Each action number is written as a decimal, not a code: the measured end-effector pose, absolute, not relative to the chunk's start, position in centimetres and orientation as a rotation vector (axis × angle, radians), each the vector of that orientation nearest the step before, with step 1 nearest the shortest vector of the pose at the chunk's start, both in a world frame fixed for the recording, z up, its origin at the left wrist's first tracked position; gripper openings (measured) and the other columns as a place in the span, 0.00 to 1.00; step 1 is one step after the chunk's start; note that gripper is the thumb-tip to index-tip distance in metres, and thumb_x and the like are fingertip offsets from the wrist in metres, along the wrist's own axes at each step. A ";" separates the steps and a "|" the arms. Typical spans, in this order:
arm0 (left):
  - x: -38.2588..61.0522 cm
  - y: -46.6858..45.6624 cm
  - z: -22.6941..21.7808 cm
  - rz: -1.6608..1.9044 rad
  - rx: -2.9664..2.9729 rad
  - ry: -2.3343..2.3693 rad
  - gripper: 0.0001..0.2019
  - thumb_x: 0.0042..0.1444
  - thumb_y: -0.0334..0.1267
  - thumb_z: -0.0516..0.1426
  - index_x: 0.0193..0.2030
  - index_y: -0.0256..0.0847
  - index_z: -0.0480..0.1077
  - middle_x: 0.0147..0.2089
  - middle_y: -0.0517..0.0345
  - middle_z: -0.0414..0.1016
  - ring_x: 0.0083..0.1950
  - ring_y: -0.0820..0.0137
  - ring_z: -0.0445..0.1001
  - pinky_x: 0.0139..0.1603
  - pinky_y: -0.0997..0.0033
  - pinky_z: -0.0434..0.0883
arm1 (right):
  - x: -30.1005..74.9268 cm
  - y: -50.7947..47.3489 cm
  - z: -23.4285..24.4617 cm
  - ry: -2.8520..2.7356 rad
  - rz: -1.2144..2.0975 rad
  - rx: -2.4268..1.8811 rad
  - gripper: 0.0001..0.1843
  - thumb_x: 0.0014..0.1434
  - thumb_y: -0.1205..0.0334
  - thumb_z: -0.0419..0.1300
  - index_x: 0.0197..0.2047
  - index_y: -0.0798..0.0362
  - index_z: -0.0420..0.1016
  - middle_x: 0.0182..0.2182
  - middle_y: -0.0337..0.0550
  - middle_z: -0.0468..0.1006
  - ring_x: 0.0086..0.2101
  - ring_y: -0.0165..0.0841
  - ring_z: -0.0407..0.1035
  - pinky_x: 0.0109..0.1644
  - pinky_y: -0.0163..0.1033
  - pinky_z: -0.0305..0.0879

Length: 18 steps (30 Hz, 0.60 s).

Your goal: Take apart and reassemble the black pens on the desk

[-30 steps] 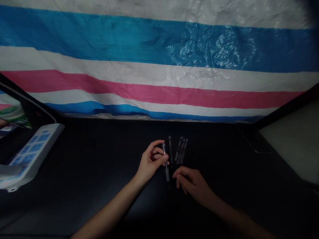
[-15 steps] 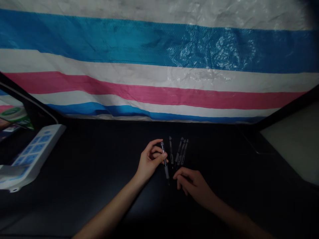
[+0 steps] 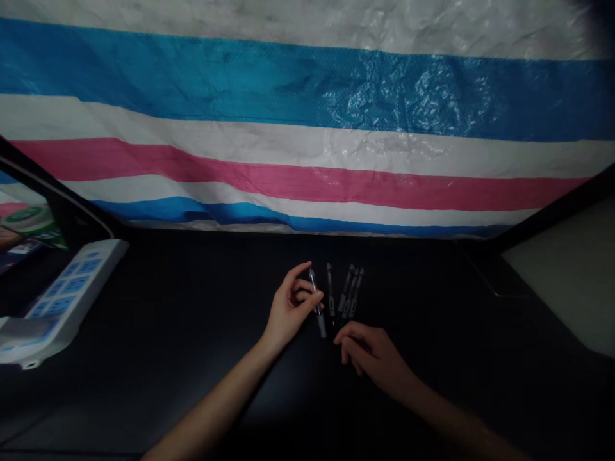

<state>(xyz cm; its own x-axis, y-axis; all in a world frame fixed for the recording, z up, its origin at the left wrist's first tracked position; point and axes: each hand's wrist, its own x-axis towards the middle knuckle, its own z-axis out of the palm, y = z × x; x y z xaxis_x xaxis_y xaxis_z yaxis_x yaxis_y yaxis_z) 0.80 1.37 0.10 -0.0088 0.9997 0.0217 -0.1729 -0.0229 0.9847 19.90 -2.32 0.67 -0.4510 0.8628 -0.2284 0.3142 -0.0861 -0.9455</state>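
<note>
My left hand (image 3: 288, 314) is closed on a slim click pen (image 3: 316, 297) with a clear barrel and a grey grip. The pen tilts, its button end up and away from me, its grip end down toward me. My left index fingertip is raised beside the button end, while the thumb presses the barrel. My right hand (image 3: 369, 352) is loosely curled with its fingers apart, nothing visible in it. It is just below several similar pens: one pen (image 3: 330, 291) lies alone, and a close group of pens (image 3: 353, 294) is to its right.
The tabletop (image 3: 202, 333) is dark. On the left lies a white power strip (image 3: 81, 288) with blue socket faces. A striped plastic sheet (image 3: 288, 83) hangs behind the table. A pale panel (image 3: 567, 282) stands at the right, and a green-and-white round item (image 3: 31, 221) at far left.
My left index finger has lifted from the pen's button end. The held pen has risen slightly, and its dark tip no longer shows below the grip. My right hand and the other pens stay put.
</note>
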 end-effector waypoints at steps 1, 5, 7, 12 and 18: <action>0.8 1.4 -0.1 1.302 1.124 1.098 0.29 0.52 0.36 0.64 0.60 0.44 0.61 0.33 0.66 0.68 0.27 0.76 0.75 0.30 0.77 0.71 | 19.9 -2.3 0.7 -1.731 1.560 -1.271 0.09 0.62 0.63 0.52 0.36 0.54 0.73 0.22 0.35 0.72 0.17 0.23 0.61 0.22 0.29 0.55; 0.7 1.7 -0.6 1.297 1.293 1.220 0.29 0.52 0.36 0.63 0.61 0.47 0.63 0.38 0.62 0.66 0.28 0.78 0.73 0.30 0.77 0.72 | 19.8 -2.4 0.7 -1.748 1.547 -1.255 0.09 0.62 0.63 0.52 0.37 0.54 0.73 0.22 0.34 0.72 0.17 0.23 0.61 0.22 0.29 0.55; 0.6 1.7 -0.8 1.287 1.382 1.265 0.29 0.52 0.36 0.63 0.62 0.48 0.63 0.42 0.59 0.66 0.31 0.77 0.73 0.29 0.78 0.71 | 19.9 -2.4 0.8 -1.764 1.541 -1.257 0.09 0.62 0.63 0.52 0.37 0.54 0.73 0.22 0.35 0.72 0.17 0.24 0.61 0.22 0.29 0.56; 0.5 1.5 -0.6 1.228 1.526 1.285 0.28 0.56 0.36 0.60 0.63 0.50 0.61 0.50 0.53 0.64 0.36 0.73 0.75 0.31 0.74 0.74 | 20.6 -1.7 1.2 -2.014 1.135 -1.263 0.08 0.62 0.65 0.52 0.39 0.52 0.73 0.25 0.38 0.74 0.23 0.28 0.66 0.27 0.33 0.62; -0.5 0.9 0.6 0.821 2.102 1.042 0.39 0.46 0.47 0.68 0.65 0.49 0.60 0.62 0.46 0.62 0.59 0.54 0.65 0.59 0.50 0.66 | 22.0 0.2 1.0 -2.482 0.283 -1.057 0.20 0.61 0.65 0.55 0.56 0.54 0.68 0.55 0.53 0.71 0.58 0.46 0.60 0.58 0.54 0.61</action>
<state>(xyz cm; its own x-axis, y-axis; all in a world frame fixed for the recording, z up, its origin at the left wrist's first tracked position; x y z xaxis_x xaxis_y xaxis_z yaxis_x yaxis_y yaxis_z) -0.51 0.93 0.58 0.4895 0.8370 0.2447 0.4344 -0.4774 0.7638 22.01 0.20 1.00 -0.6197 0.7241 0.3028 0.6372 0.6894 -0.3446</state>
